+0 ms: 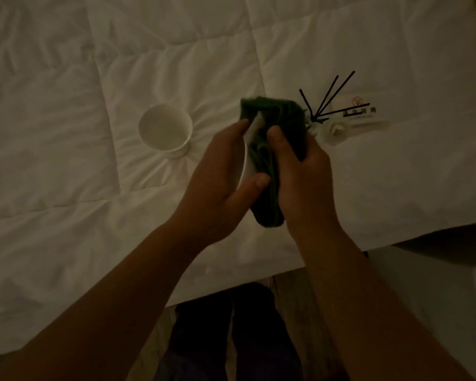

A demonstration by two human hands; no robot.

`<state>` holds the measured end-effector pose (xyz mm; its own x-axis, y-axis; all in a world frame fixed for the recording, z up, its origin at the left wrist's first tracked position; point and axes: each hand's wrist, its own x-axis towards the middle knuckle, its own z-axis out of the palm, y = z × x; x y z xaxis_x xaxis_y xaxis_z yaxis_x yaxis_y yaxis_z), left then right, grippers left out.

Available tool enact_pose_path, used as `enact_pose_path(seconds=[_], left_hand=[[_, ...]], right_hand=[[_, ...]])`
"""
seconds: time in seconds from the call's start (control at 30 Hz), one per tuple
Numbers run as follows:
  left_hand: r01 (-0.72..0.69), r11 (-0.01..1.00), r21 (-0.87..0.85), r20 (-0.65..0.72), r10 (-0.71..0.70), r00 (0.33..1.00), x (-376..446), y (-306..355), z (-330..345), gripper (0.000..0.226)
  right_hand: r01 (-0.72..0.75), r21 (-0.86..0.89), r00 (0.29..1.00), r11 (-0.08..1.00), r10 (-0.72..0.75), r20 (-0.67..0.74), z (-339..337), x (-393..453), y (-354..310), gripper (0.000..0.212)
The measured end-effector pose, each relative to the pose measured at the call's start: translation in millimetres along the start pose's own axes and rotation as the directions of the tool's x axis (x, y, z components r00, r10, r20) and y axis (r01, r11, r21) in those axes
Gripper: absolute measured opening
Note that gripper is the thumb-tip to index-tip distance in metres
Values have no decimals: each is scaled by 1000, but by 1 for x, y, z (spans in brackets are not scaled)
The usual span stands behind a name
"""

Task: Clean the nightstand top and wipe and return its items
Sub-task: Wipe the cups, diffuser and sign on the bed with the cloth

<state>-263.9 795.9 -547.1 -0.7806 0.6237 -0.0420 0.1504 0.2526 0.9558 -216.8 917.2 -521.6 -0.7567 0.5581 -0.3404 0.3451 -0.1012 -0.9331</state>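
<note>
left hand [220, 171]: grips a white saucer-like dish [249, 158] by its rim, thumb on near edge, fingertips on far edge; dish held on edge, above the bed
right hand [300, 171]: fingers curled round a dark green cloth [270, 166], pressing it against the dish face; thumb on top of the cloth
cloth: bunched, wraps over the far edge of the dish, hangs down toward the near side between both hands
white cup [165, 129]: upright on the duvet, left of the hands, apart from them; looks empty
reed diffuser [333, 105]: black sticks fan out to the far right, bottle mostly hidden behind cloth and right hand, whether upright or lying cannot tell
white card [366, 116]: printed sign with dark characters and a small red mark, lies flat on the duvet, right of the sticks
open room: wide bare duvet to the left and far side; right of the hands is crowded by sticks and card
bed edge [231, 281]: runs diagonally near the person, rising to the right
surface: white quilted duvet [66, 105], wrinkled, stitched seams
room: dim light; floor and the person's dark legs [231, 339] below the bed edge; pale furniture corner [451, 284] at near right
</note>
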Motion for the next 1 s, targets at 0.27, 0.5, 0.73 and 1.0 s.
enact_pose_path(seconds=[0.27, 0.5, 0.73, 1.0], left_hand=[[69, 997, -31, -151, -73, 986, -2, -2, 10, 60], [40, 985, 168, -252, 3, 968, 24, 4, 28, 53], [18, 567, 824, -36, 21, 999, 85, -31, 34, 79], [156, 489, 858, -148, -55, 987, 93, -38, 51, 94]], right_hand=[[-466, 556, 883, 688, 406, 238, -5, -9, 29, 52], [-412, 725, 880, 552, 448, 160, -16, -21, 39, 33], [-302, 785, 806, 540, 585, -92, -49, -52, 61, 51], [-180, 751, 780, 635, 557, -284, -97, -42, 74, 54]])
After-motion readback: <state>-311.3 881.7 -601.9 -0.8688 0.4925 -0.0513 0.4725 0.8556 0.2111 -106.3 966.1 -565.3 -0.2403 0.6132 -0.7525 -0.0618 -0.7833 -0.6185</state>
